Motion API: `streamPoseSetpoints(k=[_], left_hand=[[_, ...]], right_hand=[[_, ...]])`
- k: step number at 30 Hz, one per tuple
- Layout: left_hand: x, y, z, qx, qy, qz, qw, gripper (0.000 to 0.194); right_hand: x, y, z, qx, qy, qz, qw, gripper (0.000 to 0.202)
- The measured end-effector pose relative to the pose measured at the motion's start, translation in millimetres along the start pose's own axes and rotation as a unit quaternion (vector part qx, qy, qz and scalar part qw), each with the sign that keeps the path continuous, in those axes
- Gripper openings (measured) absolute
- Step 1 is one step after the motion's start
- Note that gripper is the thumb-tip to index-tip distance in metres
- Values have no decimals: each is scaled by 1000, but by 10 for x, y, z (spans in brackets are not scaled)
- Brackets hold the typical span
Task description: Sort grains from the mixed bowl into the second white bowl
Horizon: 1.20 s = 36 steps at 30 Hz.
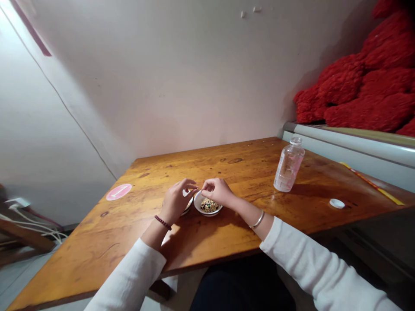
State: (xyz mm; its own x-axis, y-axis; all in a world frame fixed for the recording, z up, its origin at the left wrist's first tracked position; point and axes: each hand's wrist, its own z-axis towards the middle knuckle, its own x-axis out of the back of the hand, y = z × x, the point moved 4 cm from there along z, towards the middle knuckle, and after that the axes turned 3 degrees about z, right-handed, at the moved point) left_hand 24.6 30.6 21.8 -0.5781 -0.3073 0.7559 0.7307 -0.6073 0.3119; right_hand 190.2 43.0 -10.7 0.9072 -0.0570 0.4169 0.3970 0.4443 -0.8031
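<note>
A white bowl (197, 209) of small beads, mostly tan with some dark and green ones, stands near the table's front edge. Over its left rim, my left hand (177, 199) pinches something too small to name, its fingertips almost meeting those of my right hand. My right hand (218, 191) is closed in a pinch above the bowl's back edge; what it holds cannot be made out. A second white dish (189, 209) sits just left of the bowl, largely hidden behind my left hand.
On the wooden table (129, 242) are a pink round sticker (119, 192) at left, an uncapped clear bottle (289, 166), a white cap (337, 203) and a yellow-red strip (372, 184) at right. Red fluffy material (359, 86) lies on a white appliance (356, 142) behind.
</note>
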Motion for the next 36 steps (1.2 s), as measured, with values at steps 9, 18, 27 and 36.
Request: streamPoseSetpoints(k=[9, 18, 27, 36], left_hand=[[-1, -5, 0, -14, 5, 8, 1000, 18], [-2, 5, 2, -28, 4, 8, 1000, 16], [12, 45, -1, -23, -1, 37, 999, 16], [97, -193, -48, 171, -90, 294, 936, 35]], right_hand=[[1, 1, -2, -5, -5, -5, 1000, 10], [-14, 26, 7, -19, -23, 45, 999, 16], [-50, 119, 22, -45, -23, 90, 995, 32], [-19, -26, -7, -20, -18, 53, 998, 14]])
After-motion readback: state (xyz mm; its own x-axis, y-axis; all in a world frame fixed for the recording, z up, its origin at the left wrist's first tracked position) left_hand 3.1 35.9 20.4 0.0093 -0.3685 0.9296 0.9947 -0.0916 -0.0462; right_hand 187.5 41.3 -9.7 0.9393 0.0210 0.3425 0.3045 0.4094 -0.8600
